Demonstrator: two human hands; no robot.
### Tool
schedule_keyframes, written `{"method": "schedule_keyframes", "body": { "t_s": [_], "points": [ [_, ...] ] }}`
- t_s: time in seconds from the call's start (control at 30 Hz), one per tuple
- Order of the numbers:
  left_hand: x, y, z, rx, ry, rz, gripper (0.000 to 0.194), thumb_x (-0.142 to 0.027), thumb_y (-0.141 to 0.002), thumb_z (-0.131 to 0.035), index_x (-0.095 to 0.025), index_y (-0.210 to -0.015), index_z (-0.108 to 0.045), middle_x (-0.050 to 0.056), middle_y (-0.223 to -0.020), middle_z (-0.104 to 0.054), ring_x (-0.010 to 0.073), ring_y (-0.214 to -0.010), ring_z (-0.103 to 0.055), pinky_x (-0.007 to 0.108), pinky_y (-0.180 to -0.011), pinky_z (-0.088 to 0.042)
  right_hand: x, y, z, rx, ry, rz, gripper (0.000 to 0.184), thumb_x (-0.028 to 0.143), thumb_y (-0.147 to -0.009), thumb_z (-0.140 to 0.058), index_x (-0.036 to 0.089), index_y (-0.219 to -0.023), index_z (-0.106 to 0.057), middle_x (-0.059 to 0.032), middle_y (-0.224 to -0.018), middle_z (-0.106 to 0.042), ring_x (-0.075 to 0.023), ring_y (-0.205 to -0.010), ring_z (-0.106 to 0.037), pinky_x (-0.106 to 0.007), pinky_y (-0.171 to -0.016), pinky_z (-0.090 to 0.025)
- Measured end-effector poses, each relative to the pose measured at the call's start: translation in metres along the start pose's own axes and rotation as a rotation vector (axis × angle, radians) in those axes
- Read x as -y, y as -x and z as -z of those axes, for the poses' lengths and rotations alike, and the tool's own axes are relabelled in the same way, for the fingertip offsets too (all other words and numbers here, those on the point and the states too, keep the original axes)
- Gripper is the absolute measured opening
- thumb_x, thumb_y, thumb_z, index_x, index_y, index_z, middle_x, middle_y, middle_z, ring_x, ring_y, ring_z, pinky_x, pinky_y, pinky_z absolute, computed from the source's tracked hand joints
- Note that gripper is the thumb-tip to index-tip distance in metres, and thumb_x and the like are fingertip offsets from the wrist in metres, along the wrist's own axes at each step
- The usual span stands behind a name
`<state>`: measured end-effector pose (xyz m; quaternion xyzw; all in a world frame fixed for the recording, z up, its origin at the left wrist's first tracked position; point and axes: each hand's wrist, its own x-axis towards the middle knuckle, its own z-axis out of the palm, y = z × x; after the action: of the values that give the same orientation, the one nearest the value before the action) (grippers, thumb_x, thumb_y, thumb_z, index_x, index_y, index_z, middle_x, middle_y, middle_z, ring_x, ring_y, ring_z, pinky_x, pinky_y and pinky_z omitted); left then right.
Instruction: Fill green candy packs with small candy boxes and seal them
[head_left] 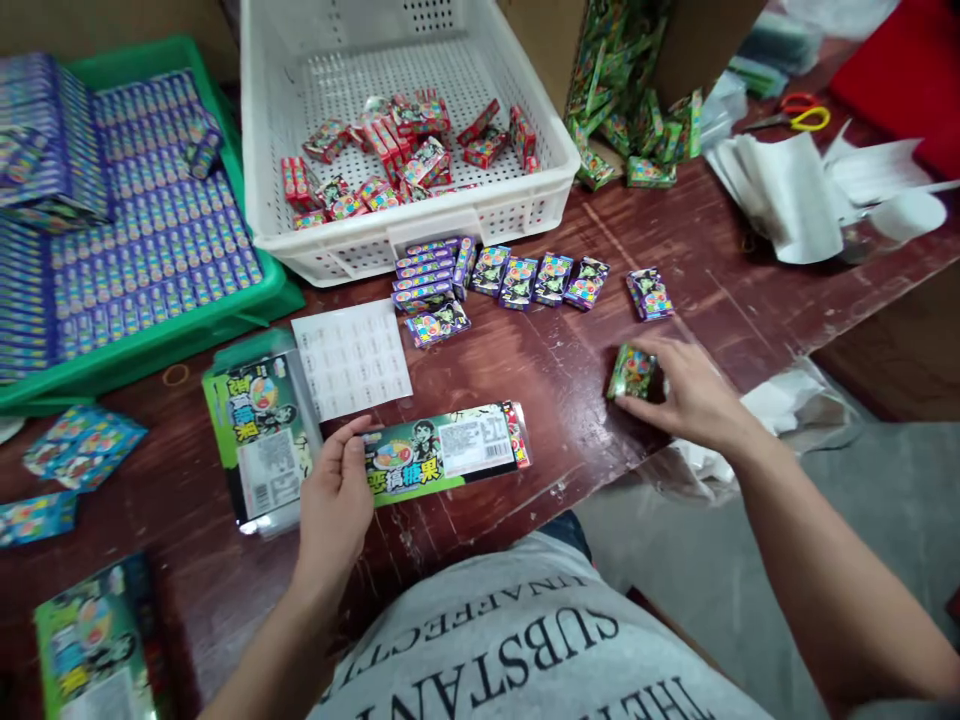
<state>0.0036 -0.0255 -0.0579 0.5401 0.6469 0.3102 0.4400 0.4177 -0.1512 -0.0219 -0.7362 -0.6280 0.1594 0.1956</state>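
My left hand is closed on the left end of a long green and black candy package, whose right end shows a bit of red. Near the table's front edge, my right hand grips a small green candy box between thumb and fingers. Just left of my left hand lies a stack of similar flat packages in clear plastic. A white sheet of round stickers is behind that hand. Beyond my right hand sits a single purple candy box.
A white basket holding red boxes stands at the back. Left of it is a green tray of purple boxes. Several purple boxes line its front. Green boxes spill from a carton; scissors lie at the right.
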Motion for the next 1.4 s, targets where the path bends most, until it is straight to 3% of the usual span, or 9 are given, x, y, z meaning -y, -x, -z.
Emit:
{"method": "schedule_keyframes", "body": {
  "t_s": [0.17,0.27,0.37,0.57,0.73,0.87,1.07,1.23,1.4],
  "points": [
    [-0.003,0.008,0.004,0.053,0.166,0.106,0.048,-0.054,-0.092,-0.063,-0.021,-0.127,-0.067,0.004,-0.098,-0.072,0.0171,-0.078,-0.066,0.028,-0.072,-0.055,0.051,0.000,-0.031,-0.051,-0.416,0.206,0.054,0.031,-0.095,-0.062,0.036,-0.147,-0.048,-0.0081,-0.116,-0.059,-0.0253,-0.109,-0.063,-0.048,-0.100,-0.052],
    [-0.003,0.018,0.002,0.018,0.133,0.109,0.044,-0.052,-0.094,-0.061,-0.022,-0.125,-0.067,0.004,-0.099,-0.072,0.0173,-0.081,-0.065,0.028,-0.073,-0.053,0.076,-0.001,-0.050,-0.043,-0.359,0.324,0.044,0.028,-0.095,-0.060,0.034,-0.139,-0.059,-0.0105,-0.129,-0.053,-0.0287,-0.123,-0.055,-0.051,-0.105,-0.048],
    [-0.001,0.028,-0.007,-0.151,0.076,0.037,0.037,-0.046,-0.099,-0.054,-0.021,-0.122,-0.067,0.006,-0.105,-0.071,0.0180,-0.089,-0.065,0.029,-0.081,-0.053,0.097,0.008,-0.058,-0.018,-0.343,0.347,0.057,0.030,-0.095,-0.062,0.031,-0.150,-0.047,-0.0132,-0.143,-0.047,-0.0319,-0.133,-0.048,-0.054,-0.109,-0.045],
    [0.002,0.030,-0.017,-0.279,0.080,-0.077,0.034,-0.041,-0.104,-0.047,-0.020,-0.125,-0.064,0.009,-0.115,-0.069,0.0189,-0.102,-0.065,0.033,-0.093,-0.051,0.162,0.011,-0.083,0.394,-0.164,0.648,0.074,0.038,-0.089,-0.073,0.023,-0.155,-0.042,-0.0114,-0.157,-0.047,-0.0351,-0.128,-0.050,-0.054,-0.105,-0.045],
    [-0.016,0.021,0.004,-0.449,0.102,-0.216,0.030,-0.037,-0.105,-0.046,-0.021,-0.123,-0.064,0.007,-0.118,-0.069,0.0159,-0.108,-0.065,0.028,-0.096,-0.050,0.202,-0.006,-0.116,0.490,-0.112,0.770,0.069,0.034,-0.086,-0.075,0.013,-0.147,-0.052,-0.0168,-0.150,-0.056,-0.0367,-0.125,-0.053,-0.054,-0.101,-0.047],
    [-0.018,0.016,0.032,-0.466,0.193,-0.183,0.030,-0.039,-0.103,-0.051,-0.022,-0.122,-0.066,0.006,-0.115,-0.070,0.0147,-0.098,-0.066,0.025,-0.087,-0.053,0.187,-0.007,-0.105,0.464,-0.279,0.711,0.072,0.037,-0.086,-0.073,0.018,-0.150,-0.047,-0.0147,-0.144,-0.058,-0.0336,-0.128,-0.049,-0.050,-0.106,-0.047],
    [0.007,0.024,0.058,-0.298,0.302,-0.002,0.033,-0.044,-0.096,-0.061,-0.023,-0.121,-0.069,0.004,-0.101,-0.072,0.0134,-0.080,-0.067,0.023,-0.072,-0.055,0.130,-0.021,-0.048,0.105,-0.292,0.503,0.081,0.039,-0.079,-0.081,0.030,-0.151,-0.044,-0.0115,-0.139,-0.056,-0.0358,-0.129,-0.047,-0.059,-0.112,-0.040],
    [0.009,0.033,0.055,-0.161,0.343,0.095,0.041,-0.049,-0.092,-0.065,-0.023,-0.124,-0.068,0.004,-0.099,-0.074,0.0156,-0.078,-0.069,0.027,-0.071,-0.057,0.127,-0.042,-0.034,0.340,-0.415,0.608,0.081,0.038,-0.084,-0.079,0.033,-0.155,-0.040,-0.0099,-0.146,-0.050,-0.0302,-0.134,-0.049,-0.050,-0.112,-0.046],
    [0.006,0.037,0.056,-0.137,0.386,0.126,0.041,-0.049,-0.091,-0.068,-0.023,-0.123,-0.069,0.005,-0.105,-0.075,0.0159,-0.080,-0.070,0.028,-0.074,-0.057,0.129,-0.051,-0.044,0.401,-0.361,0.675,0.078,0.039,-0.088,-0.076,0.034,-0.157,-0.038,-0.0115,-0.145,-0.051,-0.0302,-0.134,-0.050,-0.053,-0.110,-0.047]
  ]
}}
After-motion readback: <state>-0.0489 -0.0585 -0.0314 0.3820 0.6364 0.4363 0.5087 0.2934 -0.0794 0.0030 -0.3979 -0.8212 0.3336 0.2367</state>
